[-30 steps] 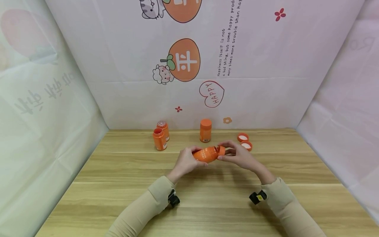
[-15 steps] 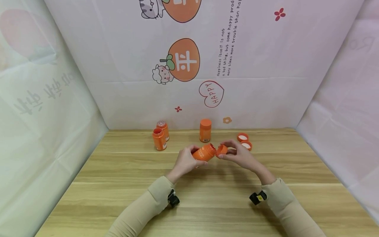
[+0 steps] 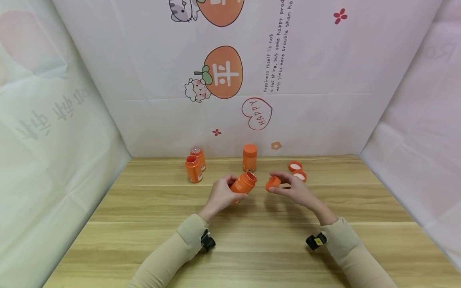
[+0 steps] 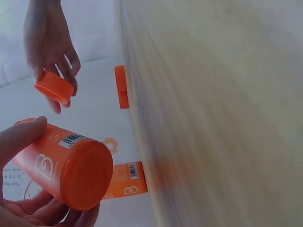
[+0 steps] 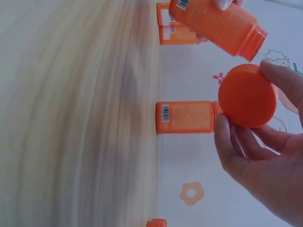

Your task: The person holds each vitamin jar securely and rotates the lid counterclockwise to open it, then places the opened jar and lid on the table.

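My left hand (image 3: 222, 195) grips an orange bottle (image 3: 243, 183) above the table, its uncapped mouth tilted up to the right. In the left wrist view the base of that bottle (image 4: 87, 175) faces the camera, with thumb and fingers wrapped round its sides. A short way to the right, my right hand (image 3: 297, 191) pinches an orange screw cap (image 3: 273, 183) by its edge. The cap (image 5: 247, 96) shows its flat top in the right wrist view, apart from the bottle's neck.
A capped orange bottle (image 3: 250, 158) stands behind the hands by the back wall. Two uncapped bottles, a front one (image 3: 194, 169) and a rear one (image 3: 199, 156), stand at the back left. Two caps (image 3: 295, 166) lie with white insides up at the back right of the wooden table (image 3: 252, 252).
The cap has come off the held bottle. The left hand has drawn the bottle left and tipped it more upright, while the right hand has moved the cap slightly right.
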The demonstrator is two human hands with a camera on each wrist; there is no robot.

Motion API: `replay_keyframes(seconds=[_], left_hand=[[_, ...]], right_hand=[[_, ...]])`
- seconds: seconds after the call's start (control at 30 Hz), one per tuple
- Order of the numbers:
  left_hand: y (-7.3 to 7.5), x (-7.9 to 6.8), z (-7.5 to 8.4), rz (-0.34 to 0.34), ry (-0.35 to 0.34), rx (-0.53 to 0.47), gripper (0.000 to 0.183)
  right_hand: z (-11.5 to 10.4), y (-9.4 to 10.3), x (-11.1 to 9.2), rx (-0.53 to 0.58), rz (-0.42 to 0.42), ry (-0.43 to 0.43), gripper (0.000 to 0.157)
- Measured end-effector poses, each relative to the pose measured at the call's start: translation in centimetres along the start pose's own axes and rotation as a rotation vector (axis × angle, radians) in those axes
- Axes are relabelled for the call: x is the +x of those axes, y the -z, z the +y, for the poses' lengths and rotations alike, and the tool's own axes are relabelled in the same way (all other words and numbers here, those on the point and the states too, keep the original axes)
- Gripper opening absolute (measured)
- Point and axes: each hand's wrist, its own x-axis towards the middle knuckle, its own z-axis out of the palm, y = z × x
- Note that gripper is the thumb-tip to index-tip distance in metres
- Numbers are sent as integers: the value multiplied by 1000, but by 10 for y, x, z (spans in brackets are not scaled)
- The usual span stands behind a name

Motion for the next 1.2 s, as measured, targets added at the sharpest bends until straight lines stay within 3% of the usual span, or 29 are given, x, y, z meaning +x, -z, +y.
replay_keyframes(seconds=[0.4, 0.6, 0.93, 1.2], left_hand=[[11, 0, -4, 59, 29, -10, 52], [16, -1, -4, 57, 39, -2, 51], [20, -1, -11, 60, 18, 12, 50], [26, 0, -14, 58, 62, -14, 53]], right_hand=[[10, 4, 0, 1, 5, 43, 57], [16, 5, -2, 37, -11, 40, 57], [23, 6, -4, -26, -9, 37, 58], [27, 7, -7, -90, 7, 50, 52]])
